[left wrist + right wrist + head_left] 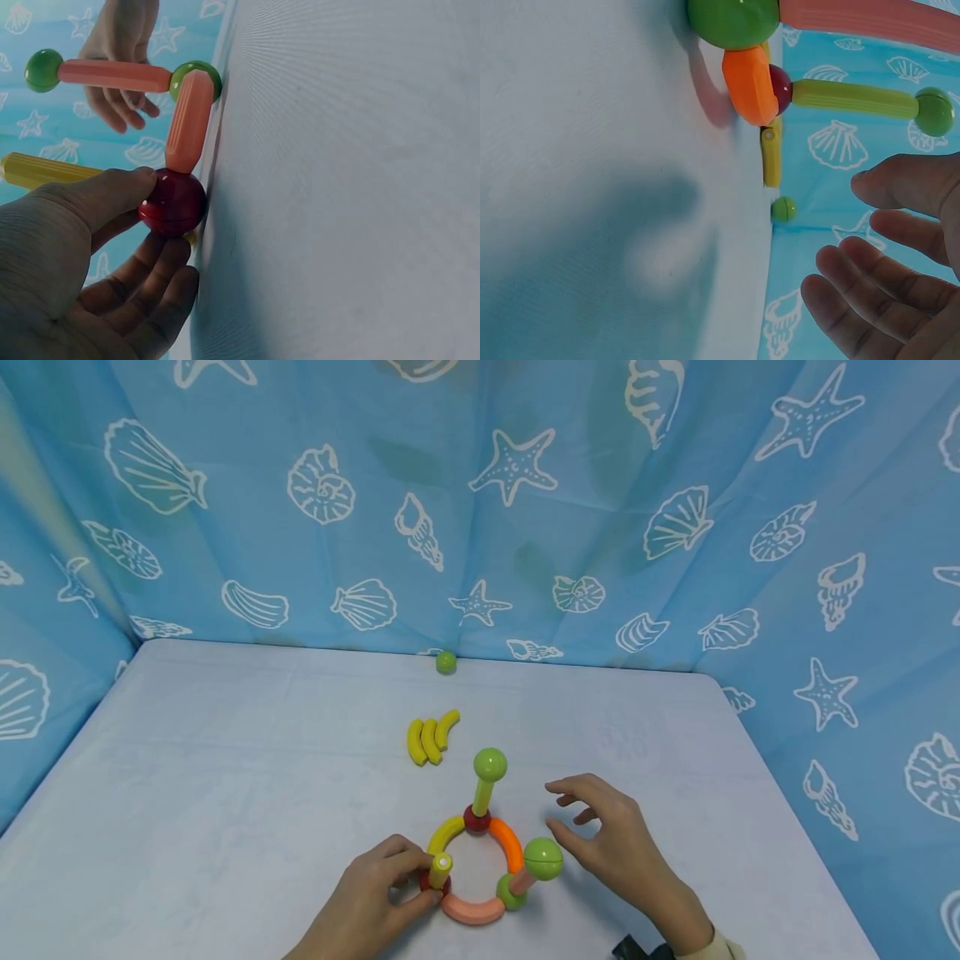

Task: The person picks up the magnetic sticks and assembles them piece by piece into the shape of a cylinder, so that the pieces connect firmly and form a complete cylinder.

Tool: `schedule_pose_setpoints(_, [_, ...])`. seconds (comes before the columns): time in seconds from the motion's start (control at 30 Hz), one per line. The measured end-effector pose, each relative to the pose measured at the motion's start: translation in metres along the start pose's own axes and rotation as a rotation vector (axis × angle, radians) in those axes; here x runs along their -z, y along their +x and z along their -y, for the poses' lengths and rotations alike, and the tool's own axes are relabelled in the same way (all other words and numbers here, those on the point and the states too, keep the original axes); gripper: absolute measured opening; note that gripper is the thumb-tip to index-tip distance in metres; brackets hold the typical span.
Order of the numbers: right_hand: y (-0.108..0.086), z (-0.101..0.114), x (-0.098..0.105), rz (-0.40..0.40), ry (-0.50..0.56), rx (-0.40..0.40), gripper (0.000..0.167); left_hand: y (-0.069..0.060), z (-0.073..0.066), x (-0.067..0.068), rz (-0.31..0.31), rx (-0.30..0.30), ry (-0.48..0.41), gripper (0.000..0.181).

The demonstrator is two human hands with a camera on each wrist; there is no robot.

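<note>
A ring of curved magnetic-building rods and balls lies on the table, with straight rods standing up from its balls. My left hand (378,889) pinches the red ball (174,202) at the ring's left, thumb on one side and fingers on the other. From that ball rises a yellow rod (441,871) with a bare tip. The ring has yellow (446,833), orange (507,843) and pink (474,910) curved rods. Green balls (491,765) (543,858) cap the other two uprights. Right of the ring, my right hand (611,827) hovers with its fingers spread, holding nothing.
Several loose yellow curved rods (431,739) lie together beyond the ring. A single green ball (446,662) sits at the table's (225,760) far edge. Behind it hangs a blue curtain (420,460) with shell prints. A dark object (637,949) shows by the right wrist.
</note>
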State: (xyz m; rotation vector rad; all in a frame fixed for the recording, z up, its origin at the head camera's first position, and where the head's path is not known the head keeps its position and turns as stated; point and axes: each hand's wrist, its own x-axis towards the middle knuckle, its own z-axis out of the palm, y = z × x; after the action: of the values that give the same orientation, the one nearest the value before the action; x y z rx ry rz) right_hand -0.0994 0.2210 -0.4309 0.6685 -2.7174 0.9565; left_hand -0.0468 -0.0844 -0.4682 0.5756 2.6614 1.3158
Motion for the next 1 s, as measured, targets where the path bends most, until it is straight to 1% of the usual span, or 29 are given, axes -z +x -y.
schedule_pose_setpoints(0.17, [0.002, -0.002, -0.003, 0.003, -0.01, 0.0, 0.045, 0.0, 0.0, -0.001, 0.004, -0.003, -0.006, 0.021])
schedule_pose_setpoints(0.3, [0.006, -0.004, -0.004, 0.009, -0.012, 0.015, 0.043, 0.0, 0.0, 0.0, 0.008, 0.0, -0.004, 0.021])
schedule_pose_setpoints(0.63, [0.025, -0.008, -0.008, 0.033, -0.015, 0.065, 0.042, -0.001, 0.0, -0.001, -0.006, -0.008, -0.006, 0.022])
schedule_pose_setpoints(0.87, [0.034, -0.013, -0.016, 0.049, -0.016, 0.079, 0.039, -0.002, 0.0, -0.002, -0.026, -0.019, -0.006, 0.021])
schedule_pose_setpoints(1.0, [0.036, -0.016, -0.022, 0.05, -0.022, 0.089, 0.038, -0.002, -0.001, -0.002, -0.021, -0.005, -0.004, 0.021])
